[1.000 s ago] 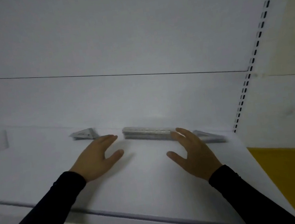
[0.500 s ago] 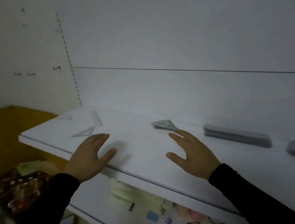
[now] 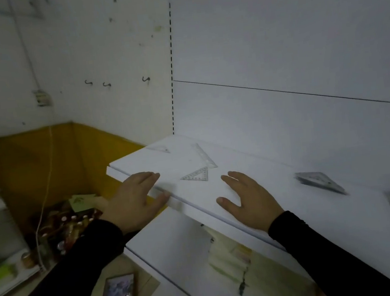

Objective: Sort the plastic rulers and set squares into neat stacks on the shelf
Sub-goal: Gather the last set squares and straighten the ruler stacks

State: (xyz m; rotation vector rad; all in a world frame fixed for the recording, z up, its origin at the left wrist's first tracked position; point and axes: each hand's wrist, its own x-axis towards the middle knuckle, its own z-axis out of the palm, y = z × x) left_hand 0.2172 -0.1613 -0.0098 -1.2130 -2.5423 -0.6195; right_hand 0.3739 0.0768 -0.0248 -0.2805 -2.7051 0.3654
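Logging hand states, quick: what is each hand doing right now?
Left hand: open, holding nothing, at the shelf edge.
Right hand: open, holding nothing, over the shelf.

Both hands, left [image 3: 134,199] and right [image 3: 249,197], flat, empty, over shelf [image 3: 295,209]. Clear set square [image 3: 196,175] lies between them.

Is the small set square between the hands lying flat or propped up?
Flat: the small set square lies on the shelf, untouched, between the left hand and right hand.
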